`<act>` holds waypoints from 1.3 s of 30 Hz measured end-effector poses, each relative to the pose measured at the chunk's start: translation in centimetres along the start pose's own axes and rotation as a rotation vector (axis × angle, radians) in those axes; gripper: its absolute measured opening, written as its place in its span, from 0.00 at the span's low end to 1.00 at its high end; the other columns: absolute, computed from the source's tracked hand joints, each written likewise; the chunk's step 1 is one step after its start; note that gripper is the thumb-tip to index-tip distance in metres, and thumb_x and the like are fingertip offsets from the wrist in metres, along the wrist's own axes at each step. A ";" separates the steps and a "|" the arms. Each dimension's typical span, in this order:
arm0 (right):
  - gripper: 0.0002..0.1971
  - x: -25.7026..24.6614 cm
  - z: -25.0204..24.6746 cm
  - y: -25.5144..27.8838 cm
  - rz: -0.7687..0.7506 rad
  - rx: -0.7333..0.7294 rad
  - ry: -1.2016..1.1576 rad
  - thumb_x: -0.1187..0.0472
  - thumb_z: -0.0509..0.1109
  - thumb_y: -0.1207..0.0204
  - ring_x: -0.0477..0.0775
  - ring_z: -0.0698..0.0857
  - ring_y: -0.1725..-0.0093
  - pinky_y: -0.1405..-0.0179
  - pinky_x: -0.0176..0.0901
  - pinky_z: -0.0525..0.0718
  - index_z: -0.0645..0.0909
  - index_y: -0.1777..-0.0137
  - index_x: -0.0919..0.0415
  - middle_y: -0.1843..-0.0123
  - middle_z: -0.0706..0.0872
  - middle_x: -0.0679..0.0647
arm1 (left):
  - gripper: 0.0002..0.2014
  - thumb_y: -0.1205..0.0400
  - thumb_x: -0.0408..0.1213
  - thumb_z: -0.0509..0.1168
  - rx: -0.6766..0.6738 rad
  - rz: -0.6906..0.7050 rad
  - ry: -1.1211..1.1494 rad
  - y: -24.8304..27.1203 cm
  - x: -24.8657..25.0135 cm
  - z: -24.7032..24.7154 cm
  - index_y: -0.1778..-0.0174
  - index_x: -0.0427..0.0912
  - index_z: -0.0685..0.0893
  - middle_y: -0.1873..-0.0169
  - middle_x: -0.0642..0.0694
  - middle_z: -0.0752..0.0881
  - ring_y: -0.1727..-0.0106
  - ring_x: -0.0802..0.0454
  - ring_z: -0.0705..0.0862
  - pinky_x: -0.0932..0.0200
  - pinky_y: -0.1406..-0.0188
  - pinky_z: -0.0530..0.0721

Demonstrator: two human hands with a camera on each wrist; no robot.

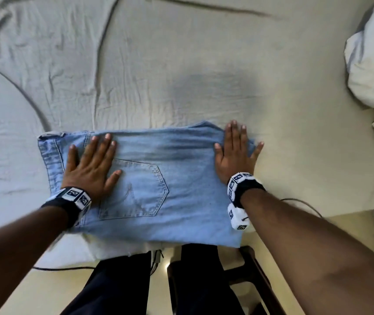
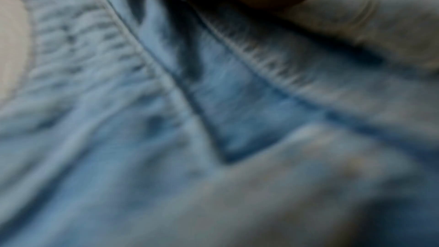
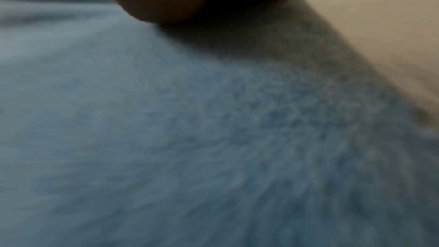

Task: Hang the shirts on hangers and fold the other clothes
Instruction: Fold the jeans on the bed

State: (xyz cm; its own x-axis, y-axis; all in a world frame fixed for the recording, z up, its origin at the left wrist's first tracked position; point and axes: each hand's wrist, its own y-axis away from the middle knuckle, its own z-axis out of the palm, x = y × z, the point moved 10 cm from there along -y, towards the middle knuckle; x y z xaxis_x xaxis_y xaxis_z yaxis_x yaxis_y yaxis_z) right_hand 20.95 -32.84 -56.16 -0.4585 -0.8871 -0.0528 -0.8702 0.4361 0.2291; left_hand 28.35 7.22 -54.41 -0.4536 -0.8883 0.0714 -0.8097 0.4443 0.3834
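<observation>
Pressing flat on folded jeans: left hand near waistband end, right hand at opposite edge, fingers of both straight and spread, gripping nothing. Jeans lie at near edge of bed, back pocket up. Head view alone shows pillow far right, wrinkled sheet, dark trousers below. Left wrist view: blurred denim seams only. Right wrist view: plain denim, strip of sheet beside it.
</observation>
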 end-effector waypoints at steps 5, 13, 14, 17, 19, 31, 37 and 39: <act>0.38 -2.4 -1.7 8.3 -0.084 -0.042 -0.074 0.43 0.54 0.11 0.53 0.44 0.06 0.19 0.88 0.41 0.45 0.06 0.53 0.05 0.43 0.46 | 0.40 0.13 0.59 0.49 0.066 -0.059 0.086 3.0 5.6 -2.0 0.07 0.46 0.48 0.08 0.48 0.43 0.08 0.40 0.38 0.32 0.16 0.28; 0.38 1.5 5.2 21.0 -0.153 -0.163 0.053 0.37 0.57 0.13 0.52 0.54 0.07 0.16 0.83 0.45 0.54 0.07 0.52 0.06 0.53 0.46 | 0.38 0.14 0.64 0.51 -0.110 0.157 0.068 11.3 9.7 7.2 0.08 0.55 0.53 0.08 0.53 0.51 0.08 0.44 0.51 0.28 0.15 0.58; 0.38 2.9 5.3 21.1 -0.061 -0.181 0.058 0.38 0.54 0.13 0.53 0.53 0.07 0.17 0.83 0.43 0.54 0.07 0.53 0.06 0.53 0.47 | 0.38 0.14 0.65 0.50 -0.136 0.113 0.054 11.9 8.1 7.5 0.08 0.54 0.55 0.08 0.53 0.51 0.08 0.44 0.51 0.27 0.15 0.56; 0.37 5.6 3.7 22.0 0.214 -0.208 -0.049 0.40 0.50 0.12 0.62 0.57 0.08 0.18 0.83 0.51 0.51 0.06 0.56 0.06 0.53 0.54 | 0.38 0.13 0.64 0.46 -0.150 -0.043 0.042 13.7 3.8 6.6 0.08 0.50 0.52 0.08 0.52 0.48 0.08 0.43 0.46 0.27 0.13 0.49; 0.38 7.7 1.9 22.1 0.430 -0.156 -0.222 0.45 0.59 0.12 0.72 0.67 0.15 0.22 0.78 0.68 0.55 0.08 0.61 0.09 0.62 0.65 | 0.39 0.12 0.63 0.43 -0.140 -0.177 0.042 14.4 1.5 5.0 0.08 0.46 0.47 0.08 0.51 0.43 0.08 0.43 0.41 0.28 0.12 0.46; 0.17 10.6 3.9 21.7 0.847 -0.545 -0.880 0.52 0.83 0.23 0.55 0.90 0.49 0.53 0.55 0.87 0.85 0.40 0.58 0.47 0.92 0.52 | 0.38 0.14 0.59 0.52 -0.228 0.157 0.079 17.5 6.0 8.0 0.08 0.51 0.53 0.08 0.50 0.53 0.08 0.43 0.48 0.28 0.14 0.57; 0.19 9.3 1.6 21.3 0.848 -0.595 -1.013 0.70 0.77 0.20 0.65 0.92 0.46 0.62 0.55 0.91 0.80 0.31 0.65 0.38 0.91 0.65 | 0.41 0.17 0.57 0.55 -0.224 0.117 0.123 17.8 6.7 7.2 0.07 0.49 0.52 0.08 0.51 0.47 0.08 0.40 0.48 0.30 0.13 0.50; 0.20 7.1 -1.3 20.5 0.742 -0.544 -1.037 0.75 0.74 0.20 0.59 0.92 0.49 0.58 0.54 0.90 0.80 0.30 0.63 0.39 0.91 0.63 | 0.39 0.20 0.55 0.58 -0.223 0.105 0.198 17.9 6.7 5.9 0.10 0.50 0.62 0.09 0.50 0.56 0.10 0.38 0.58 0.33 0.16 0.57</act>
State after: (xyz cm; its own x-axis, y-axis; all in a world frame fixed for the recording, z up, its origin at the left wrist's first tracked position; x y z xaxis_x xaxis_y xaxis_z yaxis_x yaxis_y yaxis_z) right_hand 0.11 -30.44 -50.58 -0.9099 0.1443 -0.3889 -0.2977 0.4257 0.8545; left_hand 8.64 9.95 -52.53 -0.4312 -0.8542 0.2907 -0.6506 0.5175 0.5557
